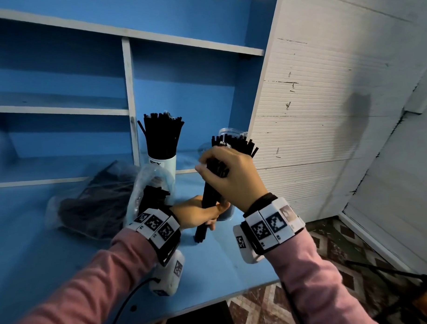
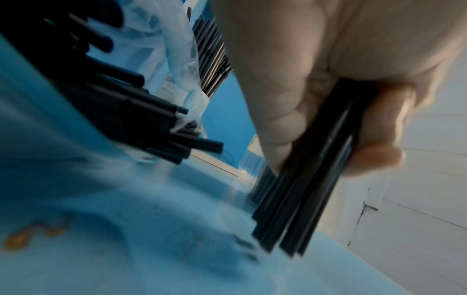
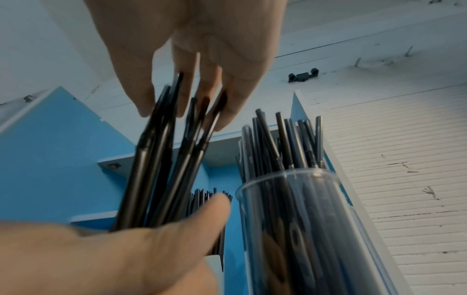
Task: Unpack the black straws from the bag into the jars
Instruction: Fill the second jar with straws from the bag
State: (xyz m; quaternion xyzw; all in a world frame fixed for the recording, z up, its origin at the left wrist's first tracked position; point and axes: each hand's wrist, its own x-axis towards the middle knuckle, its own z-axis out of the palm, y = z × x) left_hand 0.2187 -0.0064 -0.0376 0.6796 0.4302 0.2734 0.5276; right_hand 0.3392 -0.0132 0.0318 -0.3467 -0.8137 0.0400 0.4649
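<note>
A bundle of black straws point(image 1: 210, 196) stands upright with its lower ends on the blue table point(image 1: 66, 264). My left hand point(image 1: 197, 213) grips the bundle low down, as the left wrist view shows point(image 2: 303, 199). My right hand point(image 1: 232, 175) wraps its top, fingers over the straw tips point(image 3: 156, 169). Just behind stands a clear jar point(image 1: 230, 131) point(image 3: 316, 229) partly filled with straws and largely hidden by my right hand. A white jar point(image 1: 164, 163) full of straws stands further left. A clear plastic bag point(image 1: 88, 205) of straws lies on the table at left, its open mouth towards my left wrist.
Blue shelving with white edges point(image 1: 130, 92) rises behind the jars. A white ribbed wall panel point(image 1: 314, 109) borders the table on the right. The table's front edge point(image 1: 212, 300) drops to a patterned floor, where a dark stand point(image 1: 393, 274) pokes in at lower right.
</note>
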